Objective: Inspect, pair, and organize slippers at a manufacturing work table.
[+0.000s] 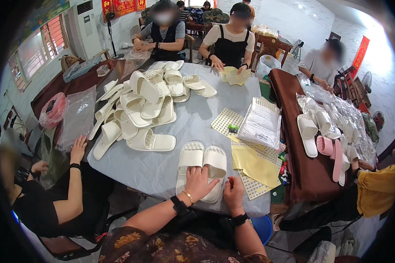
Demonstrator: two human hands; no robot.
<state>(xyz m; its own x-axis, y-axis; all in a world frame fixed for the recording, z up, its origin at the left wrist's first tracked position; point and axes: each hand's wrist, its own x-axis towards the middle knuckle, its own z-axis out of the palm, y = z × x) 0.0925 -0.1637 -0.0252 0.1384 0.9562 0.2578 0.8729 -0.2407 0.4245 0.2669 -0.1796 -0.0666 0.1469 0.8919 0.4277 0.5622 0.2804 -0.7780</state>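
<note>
Shirt (162, 250), left hand (198, 184) on slippers (192, 154), near table edge (260, 207)

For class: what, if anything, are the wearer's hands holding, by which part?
Left hand touches white slippers at the straps, grip unclear; right hand looks empty.

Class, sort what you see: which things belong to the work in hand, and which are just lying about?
Work in hand:
- white slipper pair, touched by the left hand
- slipper pile
- printed sheets, probably

Apparently just lying about:
- pink plastic bag
- standing fan
</note>
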